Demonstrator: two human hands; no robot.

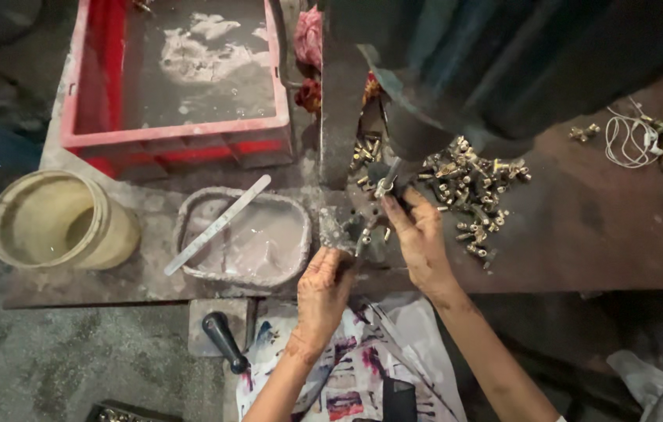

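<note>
brass small fittings (472, 195) remain heaped right of the dark machine spindle (388, 178), right hand (417, 234) pinching one beneath it, left hand (324, 293) closed on the fixture (343, 230).

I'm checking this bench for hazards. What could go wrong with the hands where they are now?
The right hand has its fingertips right under the machine spindle, so they could be caught or pinched. The left hand grips the fixture close below, also near the tool. The loose pile of small brass parts lies beside the right hand; a stray nudge could scatter them off the dark table.
</note>
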